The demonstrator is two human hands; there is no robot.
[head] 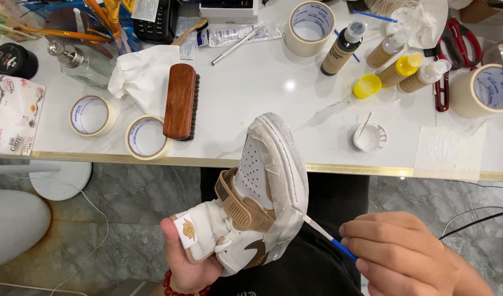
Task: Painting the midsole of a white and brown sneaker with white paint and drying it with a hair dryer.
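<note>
Nearest to me, the right hand (410,252) pinches a thin blue-handled brush (328,237) in closed fingers, its tip touching the masked sole edge of a white and tan sneaker (257,192), which the left hand (185,263) grips at the heel and tongue, fingers wrapped tight, over the person's lap. Just past the toe lies the white table (262,93), with a small white dish (370,137), a wooden brush (180,101) and two tape rolls (120,126); further back stand several bottles (394,60).
</note>
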